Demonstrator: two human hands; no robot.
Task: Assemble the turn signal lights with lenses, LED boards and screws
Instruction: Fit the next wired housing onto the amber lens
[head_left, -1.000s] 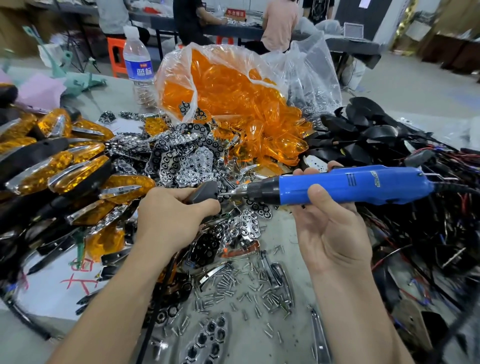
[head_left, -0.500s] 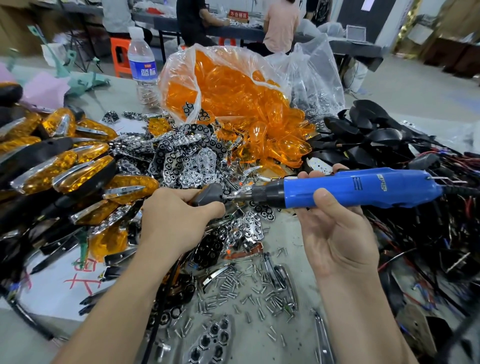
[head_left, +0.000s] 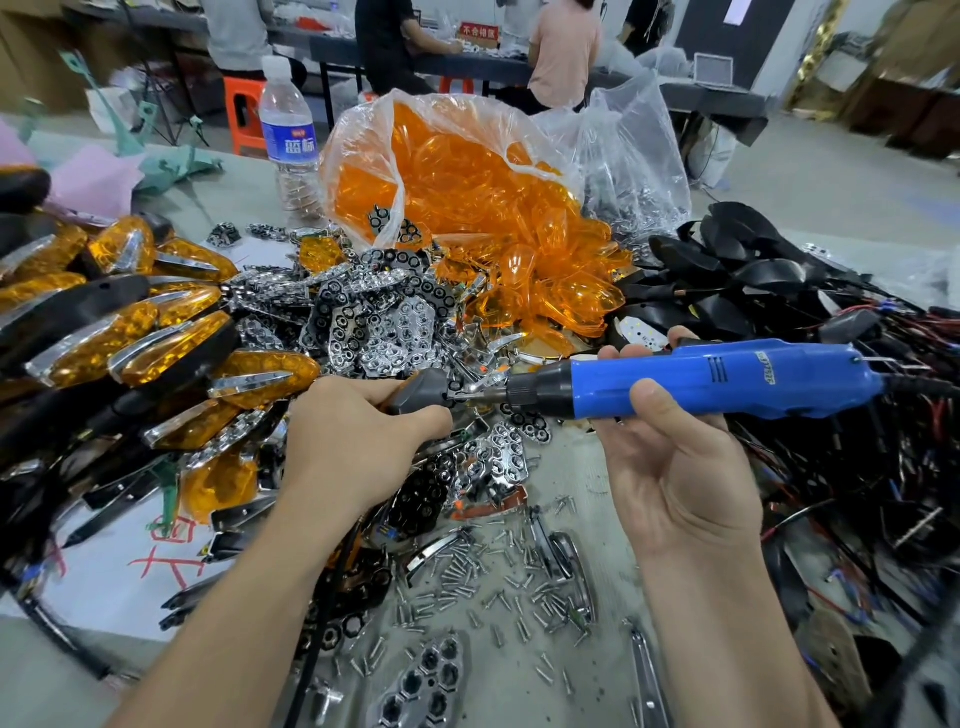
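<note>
My left hand (head_left: 353, 441) grips a dark grey turn signal housing (head_left: 418, 391) above the table's middle. My right hand (head_left: 670, 457) holds a blue electric screwdriver (head_left: 701, 382) sideways, its bit (head_left: 480, 397) touching the housing's right end. Loose screws (head_left: 483, 577) lie scattered on the table below my hands. Chrome reflector pieces (head_left: 384, 327) are heaped behind the housing. A clear bag of orange lenses (head_left: 467, 197) stands further back. Finished amber lights (head_left: 145, 338) are stacked at the left.
Black housings with tangled wires (head_left: 810, 415) fill the right side. A water bottle (head_left: 288, 135) stands at the back left beside the lens bag. A white sheet with red writing (head_left: 119, 566) lies front left. People sit at a far table (head_left: 561, 57).
Both hands with the housing and the screwdriver keep the same pose. The view has shifted slightly, so everything sits a little higher and to the right.
</note>
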